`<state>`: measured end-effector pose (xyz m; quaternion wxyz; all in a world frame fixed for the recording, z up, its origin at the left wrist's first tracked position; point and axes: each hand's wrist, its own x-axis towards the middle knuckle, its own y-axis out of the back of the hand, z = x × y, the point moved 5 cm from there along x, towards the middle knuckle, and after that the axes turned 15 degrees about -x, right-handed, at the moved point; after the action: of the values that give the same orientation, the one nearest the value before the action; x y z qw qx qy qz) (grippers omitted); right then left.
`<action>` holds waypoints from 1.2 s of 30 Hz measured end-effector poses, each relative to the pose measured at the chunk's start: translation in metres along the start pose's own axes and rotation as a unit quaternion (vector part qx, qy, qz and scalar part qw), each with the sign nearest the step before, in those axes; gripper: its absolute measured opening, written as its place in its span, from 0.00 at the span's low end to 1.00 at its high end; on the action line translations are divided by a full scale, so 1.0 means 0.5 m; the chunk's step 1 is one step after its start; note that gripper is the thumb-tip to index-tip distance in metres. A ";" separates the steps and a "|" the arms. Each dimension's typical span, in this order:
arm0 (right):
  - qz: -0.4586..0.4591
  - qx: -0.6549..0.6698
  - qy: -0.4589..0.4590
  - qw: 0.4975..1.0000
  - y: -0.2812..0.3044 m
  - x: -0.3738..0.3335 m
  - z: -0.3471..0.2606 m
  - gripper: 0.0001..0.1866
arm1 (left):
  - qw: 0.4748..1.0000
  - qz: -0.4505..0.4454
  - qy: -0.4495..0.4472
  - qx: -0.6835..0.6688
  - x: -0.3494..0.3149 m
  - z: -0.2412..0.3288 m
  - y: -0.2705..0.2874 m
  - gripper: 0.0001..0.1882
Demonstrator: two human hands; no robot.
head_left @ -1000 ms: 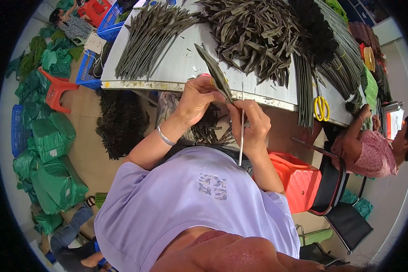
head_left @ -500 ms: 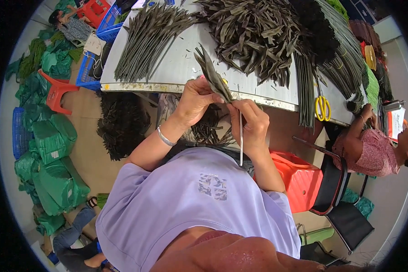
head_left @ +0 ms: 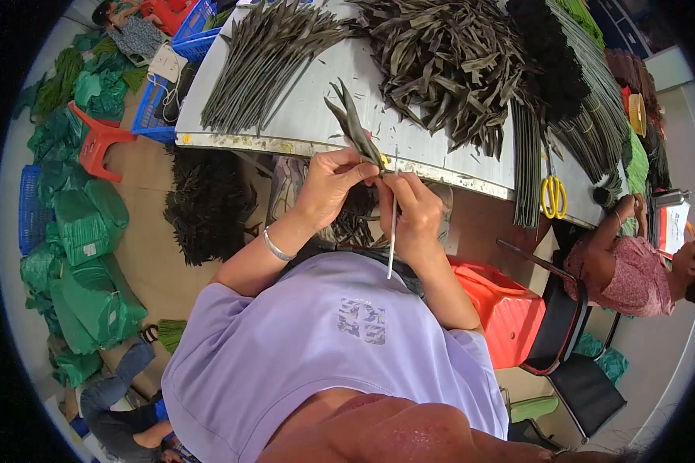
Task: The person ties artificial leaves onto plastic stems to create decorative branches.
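Just off the table's front edge, my left hand (head_left: 326, 184) pinches the lower end of a small bunch of dark, strap-shaped leaves (head_left: 355, 133) that fan upward. My right hand (head_left: 414, 212) meets it there, thumb and fingers closed at the base of the bunch. A thin pale rod (head_left: 393, 243) is also held in my right hand, hanging down past the palm with its upper tip sticking out above the fingers. Whether the rod touches the leaves is hidden by my fingers. A big heap of similar loose dark leaves (head_left: 448, 65) lies on the table beyond.
The white table (head_left: 316, 116) also bears a bundle of dark-stemmed leaves (head_left: 262, 65), yellow-handled scissors (head_left: 553, 197) and long stem bundles (head_left: 525, 162). A red stool (head_left: 502, 316) is at my right. A co-worker in pink (head_left: 622, 266) sits there too. Green bags (head_left: 93, 255) line the left.
Both hands have shifted slightly left with the leaves and rod. The leaf bunch looks narrower, its tips splayed apart. My grip stays closed on both sides.
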<state>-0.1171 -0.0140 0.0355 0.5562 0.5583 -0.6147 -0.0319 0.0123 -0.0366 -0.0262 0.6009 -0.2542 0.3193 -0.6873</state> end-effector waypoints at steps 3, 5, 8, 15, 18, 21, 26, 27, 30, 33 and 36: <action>-0.026 0.063 -0.027 0.997 -0.032 -0.006 0.002 0.06 | 1.000 0.014 -0.015 -0.014 -0.013 0.002 0.021 0.07; -0.056 0.105 -0.041 0.992 -0.041 0.005 0.003 0.02 | 0.999 0.027 -0.029 -0.018 -0.015 0.011 0.034 0.05; -0.123 0.203 -0.151 0.960 -0.071 0.009 0.046 0.10 | 0.998 0.035 -0.049 -0.030 -0.011 0.037 0.051 0.04; -0.203 0.328 -0.309 0.869 -0.147 0.022 0.111 0.24 | 0.998 0.044 -0.030 -0.019 -0.006 0.068 0.077 0.07; -0.206 0.310 -0.279 0.885 -0.160 0.026 0.111 0.24 | 0.999 0.036 -0.026 -0.011 -0.005 0.071 0.067 0.07; -0.220 0.309 -0.298 0.876 -0.131 0.027 0.102 0.23 | 0.999 0.033 -0.017 -0.025 -0.003 0.068 0.066 0.06; -0.111 0.510 -0.268 0.810 -0.021 0.028 0.037 0.22 | 0.992 -0.006 0.004 -0.123 -0.006 0.053 0.053 0.06; -0.109 0.510 -0.268 0.810 -0.010 0.024 0.031 0.22 | 0.990 -0.015 0.010 -0.138 -0.007 0.052 0.046 0.07; -0.139 0.484 -0.186 0.844 0.010 0.022 0.012 0.23 | 0.990 -0.034 0.023 -0.132 -0.011 0.052 0.024 0.08; -0.147 0.456 -0.176 0.860 0.017 0.020 0.008 0.23 | 0.994 -0.034 0.017 -0.100 -0.014 0.047 0.015 0.14; -0.152 0.453 -0.164 0.863 0.021 0.016 0.003 0.23 | 0.994 -0.049 0.005 -0.097 -0.018 0.049 -0.001 0.14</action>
<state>-0.1230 -0.0169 0.0472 0.1214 0.8219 -0.5516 0.0745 0.0314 -0.0307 -0.0090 0.5374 -0.3235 0.3742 -0.6830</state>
